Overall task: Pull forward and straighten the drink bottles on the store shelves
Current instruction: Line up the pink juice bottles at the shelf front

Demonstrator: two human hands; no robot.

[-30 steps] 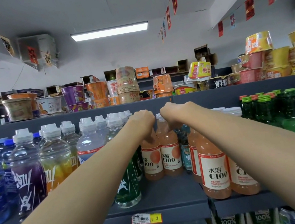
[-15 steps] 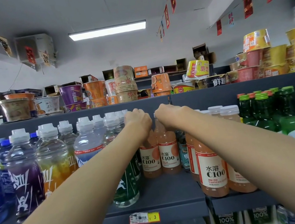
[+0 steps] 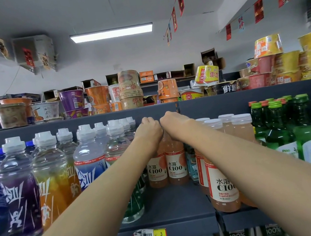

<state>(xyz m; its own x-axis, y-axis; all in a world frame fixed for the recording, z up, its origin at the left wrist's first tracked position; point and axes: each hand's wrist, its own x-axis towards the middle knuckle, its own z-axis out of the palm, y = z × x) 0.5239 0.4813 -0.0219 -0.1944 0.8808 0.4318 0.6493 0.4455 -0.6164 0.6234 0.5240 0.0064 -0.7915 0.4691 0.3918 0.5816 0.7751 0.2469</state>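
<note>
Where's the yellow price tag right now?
Head view, bottom centre: yellow-and-white price tag on the front edge of the dark grey shelf, below and slightly left of two set-back peach C100 bottles.

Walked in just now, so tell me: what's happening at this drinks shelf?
A person's left hand grips the top of the left orange bottle; the right hand grips the right orange bottle beside it. Both stand upright, set back on the shelf, not yet pulled to its front edge.
</note>
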